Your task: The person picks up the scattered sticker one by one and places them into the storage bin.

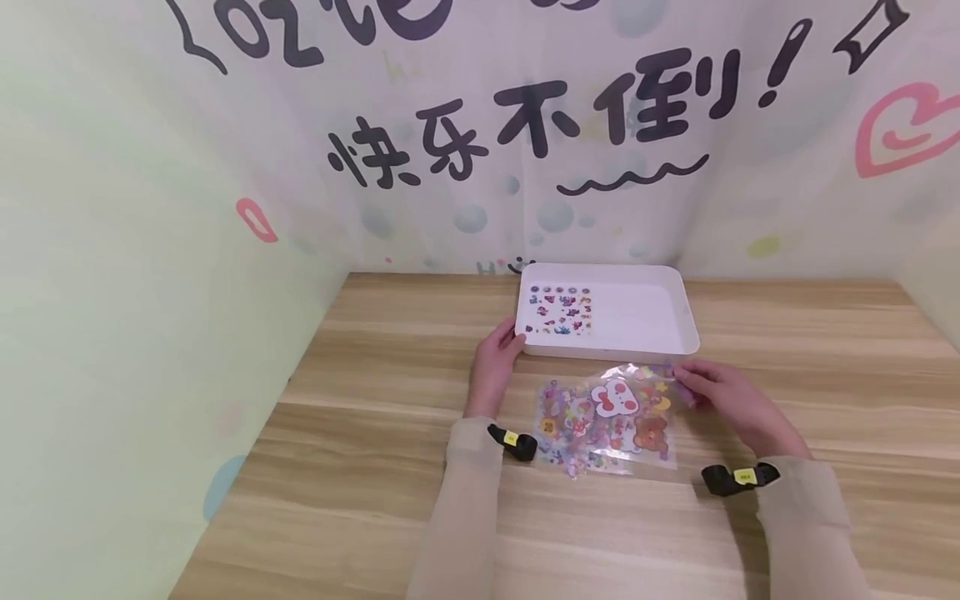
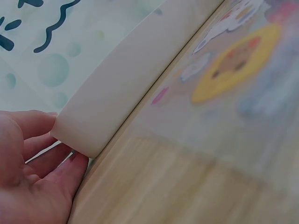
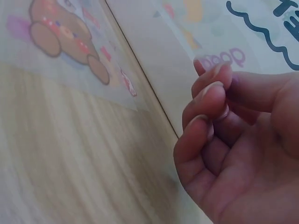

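Note:
A clear sticker sheet point(image 1: 609, 418) with a brown bear point(image 3: 60, 35) and a white bow lies flat on the wooden table, just in front of a white tray point(image 1: 660, 310). Inside the tray lies a smaller sheet of tiny stickers point(image 1: 561, 310). My left hand point(image 1: 498, 360) rests at the tray's front-left corner point(image 2: 88, 126), thumb and straight fingers touching either side of it. My right hand point(image 1: 722, 395) hovers at the big sheet's far right corner. Its fingers point(image 3: 210, 95) curl against the thumb, and a small purple bit, seemingly a sticker, shows at the tips.
The wooden table point(image 1: 375, 467) is boxed in by printed walls on the left, back and right. The tray stands close to the back wall point(image 1: 525, 167). Black wrist straps point(image 1: 738, 478) sit on both beige sleeves.

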